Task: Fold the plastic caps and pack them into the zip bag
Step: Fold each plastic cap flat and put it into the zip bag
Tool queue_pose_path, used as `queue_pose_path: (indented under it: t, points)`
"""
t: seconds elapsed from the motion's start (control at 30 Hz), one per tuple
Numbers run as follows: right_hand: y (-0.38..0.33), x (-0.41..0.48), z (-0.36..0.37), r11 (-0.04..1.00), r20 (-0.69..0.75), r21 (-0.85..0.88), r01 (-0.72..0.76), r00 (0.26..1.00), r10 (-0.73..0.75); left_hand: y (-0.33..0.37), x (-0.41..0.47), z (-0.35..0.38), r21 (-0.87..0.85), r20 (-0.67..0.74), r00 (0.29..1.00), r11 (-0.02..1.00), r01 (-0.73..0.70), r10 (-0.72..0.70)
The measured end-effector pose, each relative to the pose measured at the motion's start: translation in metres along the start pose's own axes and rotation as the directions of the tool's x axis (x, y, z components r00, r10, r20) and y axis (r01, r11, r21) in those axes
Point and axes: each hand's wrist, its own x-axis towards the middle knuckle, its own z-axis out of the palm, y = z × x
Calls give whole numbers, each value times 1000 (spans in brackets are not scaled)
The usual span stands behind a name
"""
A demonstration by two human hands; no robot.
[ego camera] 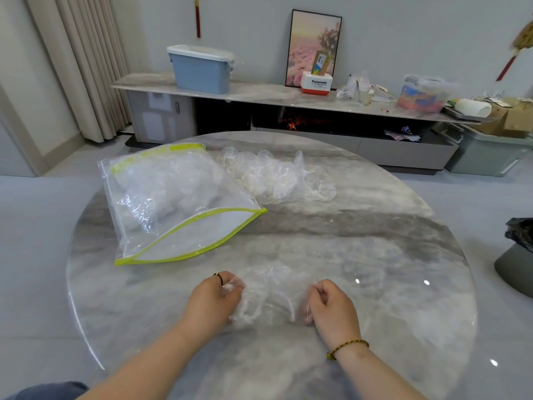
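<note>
The round table is grey and white marble with darker veined bands. On it, the zip bag is clear with lime-green edging. The pile of plastic caps and the single cap near the table's front edge are colourless and translucent. Beyond the table, a bin is pale blue with a white lid.

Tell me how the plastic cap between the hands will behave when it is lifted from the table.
The plastic cap is probably floppy: it lies crumpled where the left hand and right hand pinch it. It is likely very light, being thin and see-through. Lying flat and wrinkled, it should hardly roll.
</note>
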Motion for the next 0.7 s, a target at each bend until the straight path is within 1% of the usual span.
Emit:
queue_pose_path:
  t: [0.07, 0.13, 0.2, 0.27, 0.3, 0.33, 0.37, 0.4, 0.43, 0.47, 0.5, 0.53, 0.57, 0.6, 0.63, 0.67, 0.7]
  points:
    - [0, 1, 2, 989, -15, -146, 10, 1000, -13, -1, 4, -2, 54, -40, 999, 998, 28, -26]
    - [-1, 3, 3, 933, 3, -355, 52, 999, -55, -3, 7, -5, 196, -63, 998, 981, 16, -3]
    - [-2, 6, 3, 870, 20, -488, 70, 997, -69, 2, 6, -9, 325, -84, 996, 944, 52, -26]
    - [-3, 7, 4, 822, 40, -566, 65, 998, -51, 4, 5, -11, 488, -99, 995, 870, 72, -27]
    - [-5, 8, 6, 803, 41, -593, 63, 998, -48, 5, 4, -12, 564, -137, 990, 824, 53, 30]
    - [-6, 8, 6, 792, 43, -606, 70, 998, -55, 3, 5, -10, 615, -160, 976, 788, -20, 149]
    - [-7, 8, 7, 785, 51, -615, 79, 997, -60, 2, 6, -10, 656, -160, 924, 737, -163, 347]
    - [-8, 8, 6, 782, 47, -618, 82, 997, -67, 1, 5, -6, 680, -98, 862, 666, -307, 498]
    - [-10, 9, 7, 775, 38, -628, 79, 997, -70, -1, 4, -3, 668, -23, 774, 586, -459, 633]
    - [-12, 8, 7, 764, 28, -641, 74, 997, -73, -2, 3, 1, 652, 72, 715, 509, -562, 696]
    - [-12, 8, 7, 755, 10, -648, 103, 992, -127, -5, 3, 6, 650, 173, 691, 445, -615, 702]
    - [-11, 9, 9, 739, -30, -648, 184, 963, -267, -6, 2, 10, 660, 256, 710, 418, -624, 656]
    - [-9, 11, 12, 732, -72, -615, 291, 905, -420, -7, 0, 14, 669, 315, 730, 404, -624, 606]
    - [-9, 12, 14, 708, -106, -572, 415, 818, -566, -8, 0, 16, 689, 391, 769, 393, -609, 506]
    - [-11, 10, 15, 665, -117, -534, 522, 734, -669, -9, 2, 17, 709, 434, 791, 378, -595, 431]
    - [-13, 8, 16, 624, -75, -491, 608, 684, -726, -11, 4, 17, 725, 442, 819, 392, -566, 365]
    - [-15, 5, 18, 580, -14, -457, 674, 646, -763, -11, 6, 17, 712, 428, 830, 432, -554, 358]
